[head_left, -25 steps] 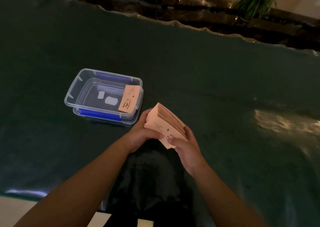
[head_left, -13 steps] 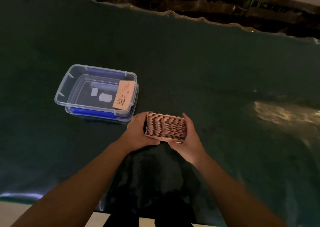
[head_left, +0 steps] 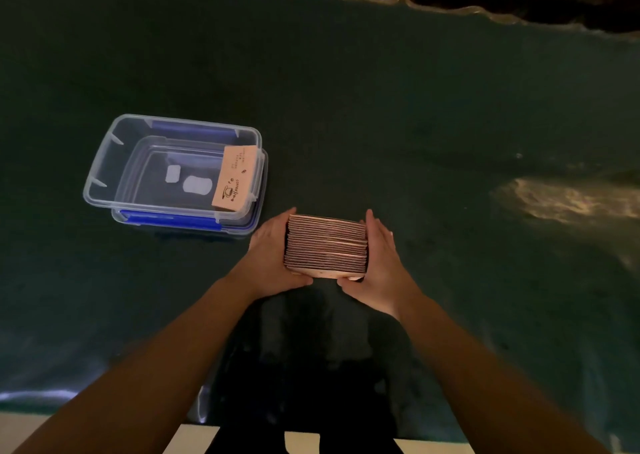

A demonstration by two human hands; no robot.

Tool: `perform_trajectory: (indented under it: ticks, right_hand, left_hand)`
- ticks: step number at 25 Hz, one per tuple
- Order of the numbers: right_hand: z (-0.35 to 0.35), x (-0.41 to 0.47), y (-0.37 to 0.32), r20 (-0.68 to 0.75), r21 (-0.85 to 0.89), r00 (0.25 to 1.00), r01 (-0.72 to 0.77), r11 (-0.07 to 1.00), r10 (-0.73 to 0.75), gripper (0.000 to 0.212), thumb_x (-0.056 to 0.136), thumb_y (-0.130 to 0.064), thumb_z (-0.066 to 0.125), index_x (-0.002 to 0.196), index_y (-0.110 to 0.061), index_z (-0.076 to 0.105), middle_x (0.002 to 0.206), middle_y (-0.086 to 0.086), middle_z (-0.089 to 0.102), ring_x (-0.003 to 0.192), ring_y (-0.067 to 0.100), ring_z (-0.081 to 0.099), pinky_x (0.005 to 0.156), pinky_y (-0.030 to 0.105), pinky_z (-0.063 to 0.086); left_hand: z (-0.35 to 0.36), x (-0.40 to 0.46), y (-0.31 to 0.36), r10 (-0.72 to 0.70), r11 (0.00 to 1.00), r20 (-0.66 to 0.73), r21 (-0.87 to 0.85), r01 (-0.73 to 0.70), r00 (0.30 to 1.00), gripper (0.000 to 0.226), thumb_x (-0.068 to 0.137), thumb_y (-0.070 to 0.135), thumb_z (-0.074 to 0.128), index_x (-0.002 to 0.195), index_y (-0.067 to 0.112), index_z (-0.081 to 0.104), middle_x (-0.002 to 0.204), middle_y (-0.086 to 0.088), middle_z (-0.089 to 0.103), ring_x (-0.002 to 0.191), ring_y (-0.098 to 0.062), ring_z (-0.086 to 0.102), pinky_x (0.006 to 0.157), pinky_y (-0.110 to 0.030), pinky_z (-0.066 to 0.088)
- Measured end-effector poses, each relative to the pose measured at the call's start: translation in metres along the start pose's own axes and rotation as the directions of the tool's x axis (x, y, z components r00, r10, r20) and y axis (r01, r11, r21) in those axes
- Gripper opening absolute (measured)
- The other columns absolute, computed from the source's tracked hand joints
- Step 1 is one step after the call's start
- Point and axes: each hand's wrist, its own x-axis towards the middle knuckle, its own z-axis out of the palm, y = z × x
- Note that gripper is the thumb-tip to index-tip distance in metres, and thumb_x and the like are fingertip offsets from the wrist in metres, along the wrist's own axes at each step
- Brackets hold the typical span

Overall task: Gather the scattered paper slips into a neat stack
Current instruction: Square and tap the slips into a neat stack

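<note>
A thick stack of pale pink paper slips [head_left: 325, 245] stands on edge on the dark green tablecloth [head_left: 381, 107], its edges facing up at me. My left hand [head_left: 270, 256] presses flat against the stack's left side. My right hand [head_left: 377, 263] presses against its right side, so the stack is clamped between both palms. One more pink slip [head_left: 235, 178], printed with a coffee-cup logo, leans inside a clear plastic box [head_left: 104, 162] to the left.
The clear box with blue clips sits on its lid at left, just beyond my left hand. The cloth's wavy far edge [head_left: 415, 1] runs along the top. A bright light patch [head_left: 568, 200] lies at right. The near table edge is below my forearms.
The stack was tilted and fanned in my hands a second ago; it now stands squared on edge between both palms. My view has tipped downward and closer.
</note>
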Motion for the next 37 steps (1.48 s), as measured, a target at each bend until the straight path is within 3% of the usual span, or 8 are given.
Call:
perform_trajectory:
  ticks: [3,8,15,20,25,28,31,37]
  right_hand:
    - [-0.001,-0.001,0.001,0.015,-0.108,0.995,0.097,0.989,-0.096,0.127,0.080,-0.043,0.081,0.167,-0.036,-0.010,0.170,0.001,0.024,0.161,0.024,0.012,0.131,0.058,0.019]
    - [-0.002,-0.002,0.001,0.023,-0.231,0.994,0.107,0.967,-0.104,0.121,0.082,-0.051,0.074,0.169,-0.030,-0.006,0.165,0.004,0.037,0.153,0.026,0.025,0.125,0.055,0.026]
    - [-0.005,-0.002,0.001,-0.017,-0.175,0.995,0.090,0.980,-0.094,0.119,0.078,-0.046,0.077,0.169,-0.028,0.003,0.155,0.003,0.050,0.139,0.024,0.038,0.119,0.050,0.035]
    - [0.000,0.001,-0.001,0.023,-0.171,0.998,0.067,0.983,-0.064,0.124,0.078,-0.044,0.080,0.168,-0.034,-0.005,0.155,0.003,0.047,0.139,0.025,0.041,0.118,0.052,0.035]
    - [-0.002,0.000,-0.004,-0.006,-0.159,0.998,0.066,0.985,-0.068,0.123,0.078,-0.044,0.078,0.167,-0.034,-0.006,0.155,0.003,0.047,0.139,0.024,0.038,0.120,0.055,0.031]
    - [0.000,0.001,-0.005,0.020,-0.185,0.999,0.051,0.981,-0.049,0.123,0.080,-0.049,0.075,0.165,-0.038,-0.013,0.159,0.002,0.043,0.145,0.025,0.035,0.121,0.056,0.026]
    - [0.005,-0.002,-0.005,0.032,-0.173,0.999,0.032,0.984,-0.026,0.124,0.081,-0.048,0.075,0.164,-0.042,-0.017,0.161,0.003,0.040,0.148,0.024,0.030,0.121,0.057,0.024]
    - [0.003,0.001,-0.006,0.017,-0.102,0.999,0.039,0.994,-0.037,0.121,0.084,-0.041,0.075,0.166,-0.041,-0.014,0.160,0.003,0.042,0.145,0.022,0.032,0.122,0.054,0.027]
  left_hand:
    - [0.000,0.002,0.000,-0.006,1.000,0.034,-0.014,0.006,0.999,0.124,0.051,0.056,0.092,0.150,0.040,0.018,0.154,0.005,0.034,0.142,-0.018,0.031,0.114,-0.048,0.033]
    - [0.002,0.004,-0.003,0.002,1.000,0.024,-0.013,-0.001,1.000,0.116,0.050,0.061,0.091,0.144,0.045,0.024,0.148,0.009,0.036,0.132,-0.006,0.029,0.108,-0.043,0.036]
    - [-0.003,0.008,0.001,-0.025,1.000,-0.001,0.012,0.025,1.000,0.111,0.046,0.066,0.088,0.138,0.048,0.027,0.143,0.006,0.043,0.125,-0.008,0.037,0.106,-0.046,0.043]
    - [-0.001,0.006,0.001,-0.080,0.997,0.066,0.027,0.079,0.995,0.129,0.051,0.055,0.093,0.149,0.049,0.010,0.153,-0.003,0.030,0.141,-0.027,0.030,0.111,-0.061,0.034]
    - [-0.001,0.005,0.004,-0.046,0.999,0.016,-0.011,0.047,0.999,0.117,0.053,0.056,0.091,0.145,0.047,0.019,0.151,0.004,0.033,0.139,-0.016,0.027,0.115,-0.058,0.034]
    - [0.001,0.005,-0.001,-0.057,0.998,0.036,0.035,0.056,0.998,0.130,0.054,0.061,0.088,0.154,0.047,0.006,0.163,0.001,0.017,0.149,-0.027,0.015,0.119,-0.057,0.014]
    - [0.007,0.003,-0.005,-0.044,0.996,0.033,0.074,0.041,0.998,0.133,0.059,0.060,0.089,0.158,0.041,0.003,0.167,-0.001,0.014,0.152,-0.021,0.008,0.118,-0.046,0.000]
    - [0.006,0.005,-0.001,-0.025,0.999,-0.025,0.040,0.026,0.999,0.118,0.057,0.066,0.083,0.149,0.045,0.012,0.158,0.007,0.028,0.143,-0.010,0.017,0.116,-0.045,0.010]
